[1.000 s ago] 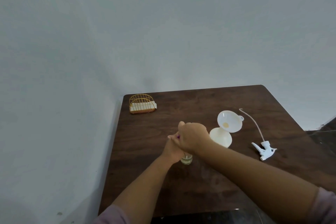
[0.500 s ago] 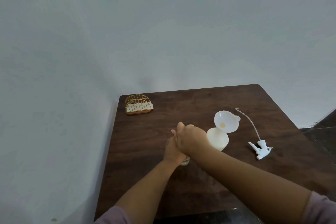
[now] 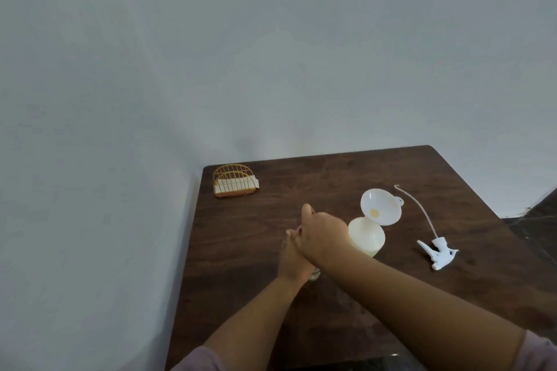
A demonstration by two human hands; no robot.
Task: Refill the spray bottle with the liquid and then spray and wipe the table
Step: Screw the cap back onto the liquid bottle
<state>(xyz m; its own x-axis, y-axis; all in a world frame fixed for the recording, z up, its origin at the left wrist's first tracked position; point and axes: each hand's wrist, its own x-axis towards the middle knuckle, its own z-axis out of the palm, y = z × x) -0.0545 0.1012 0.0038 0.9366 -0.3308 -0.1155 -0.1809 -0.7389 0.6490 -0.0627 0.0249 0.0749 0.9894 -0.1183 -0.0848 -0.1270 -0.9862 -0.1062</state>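
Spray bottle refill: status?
Both hands grip a small clear container, mostly hidden. Funnel sits in the bottle. Sprayer head off, lying right. Nothing blocking.

Table (image 3: 265, 295): dark wood-grain top, smooth, with a low satin sheen. Funnel (image 3: 380, 206): translucent white plastic, smooth. Bottle (image 3: 368, 238) under it: cream plastic, smooth, matt. Spray head (image 3: 438, 253): white moulded plastic, with a thin flexible plastic tube (image 3: 419, 208). Holder (image 3: 233, 179): gold-coloured wire, holding white paper-like sheets. Wall (image 3: 211, 54): matt, plain grey.
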